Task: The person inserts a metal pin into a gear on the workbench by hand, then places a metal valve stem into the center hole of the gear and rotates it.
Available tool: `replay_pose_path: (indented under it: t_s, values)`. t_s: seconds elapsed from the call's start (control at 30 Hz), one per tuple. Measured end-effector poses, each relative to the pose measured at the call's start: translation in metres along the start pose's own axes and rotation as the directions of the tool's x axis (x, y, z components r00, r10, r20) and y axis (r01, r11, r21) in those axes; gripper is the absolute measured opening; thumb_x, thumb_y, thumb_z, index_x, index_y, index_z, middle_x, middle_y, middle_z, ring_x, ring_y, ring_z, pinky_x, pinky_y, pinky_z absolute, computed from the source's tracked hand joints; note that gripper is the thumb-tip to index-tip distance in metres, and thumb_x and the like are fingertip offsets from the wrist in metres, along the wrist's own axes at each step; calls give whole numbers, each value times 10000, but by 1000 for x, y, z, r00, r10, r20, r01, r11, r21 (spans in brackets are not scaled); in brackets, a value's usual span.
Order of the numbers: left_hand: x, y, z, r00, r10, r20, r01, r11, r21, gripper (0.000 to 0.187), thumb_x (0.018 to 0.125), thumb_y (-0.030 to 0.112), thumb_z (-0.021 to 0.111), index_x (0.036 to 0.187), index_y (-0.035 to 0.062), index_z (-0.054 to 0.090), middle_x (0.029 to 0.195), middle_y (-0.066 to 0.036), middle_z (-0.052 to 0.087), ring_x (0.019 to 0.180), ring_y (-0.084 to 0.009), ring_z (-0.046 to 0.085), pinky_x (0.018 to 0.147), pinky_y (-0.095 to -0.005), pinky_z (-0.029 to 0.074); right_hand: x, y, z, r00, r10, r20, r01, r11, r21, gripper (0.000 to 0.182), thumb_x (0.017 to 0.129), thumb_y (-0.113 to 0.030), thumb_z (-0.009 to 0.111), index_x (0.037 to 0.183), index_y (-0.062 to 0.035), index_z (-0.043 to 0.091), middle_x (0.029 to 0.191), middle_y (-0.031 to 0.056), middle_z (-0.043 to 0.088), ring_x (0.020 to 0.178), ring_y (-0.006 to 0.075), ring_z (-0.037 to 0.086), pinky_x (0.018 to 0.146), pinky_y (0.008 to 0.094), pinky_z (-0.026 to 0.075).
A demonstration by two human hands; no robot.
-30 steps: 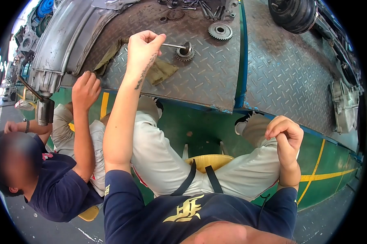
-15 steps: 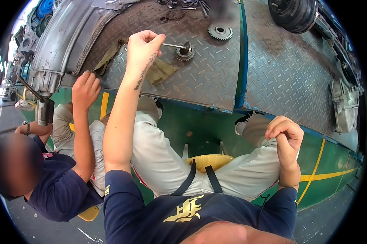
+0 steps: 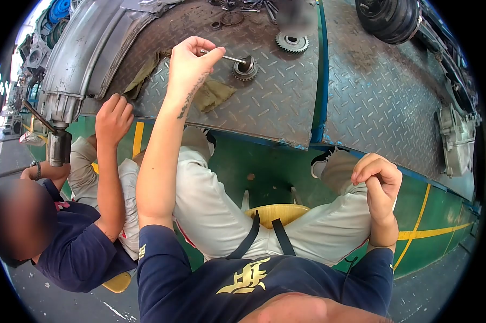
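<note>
Metal rod [image 3: 228, 57] is pinched in your left hand [image 3: 188, 63], pointing toward four o'clock to a dark round piece [image 3: 247, 63] at the small gear [image 3: 245, 77] on the steel plate [image 3: 270, 102]. From that gear, the larger gear [image 3: 284, 46] lies at two o'clock, the cloth [image 3: 213, 97] at eight. Your right hand [image 3: 380, 183] curls over your right leg [image 3: 329, 223]; I can't tell whether its fingertips touch.

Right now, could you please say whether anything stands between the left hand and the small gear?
Just the thin rod in the left hand and the dark round part at its far end, which partly hides the small gear. Nothing else visible blocks the way; the cloth lies to one side.
</note>
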State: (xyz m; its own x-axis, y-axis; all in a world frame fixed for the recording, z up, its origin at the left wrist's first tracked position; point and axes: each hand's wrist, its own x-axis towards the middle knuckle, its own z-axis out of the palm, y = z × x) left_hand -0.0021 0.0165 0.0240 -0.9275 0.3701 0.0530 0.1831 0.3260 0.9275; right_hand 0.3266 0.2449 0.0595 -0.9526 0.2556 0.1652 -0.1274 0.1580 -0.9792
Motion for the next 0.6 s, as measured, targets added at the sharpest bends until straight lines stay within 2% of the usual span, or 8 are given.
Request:
replay_pose_path:
  t_s: [0.13,0.6]
  values:
    - [0,1,-1,1000,-5,11,6,1000,-31,172,863,135,708,973,22,638,710,11,621,568,-36,555,469,-188,378,0,0,0,1000,2,0,-2,1000,5,223,705,142,415,749,40,608,775,134,640,691,177,603,645,268,488]
    - [3,-3,-2,1000,7,10,-6,999,-47,110,905,104,618,971,17,636,753,5,619,599,-53,581,500,-189,411,0,0,1,1000,3,0,-3,1000,-2,223,704,146,414,747,41,606,772,134,639,688,174,601,637,264,486]
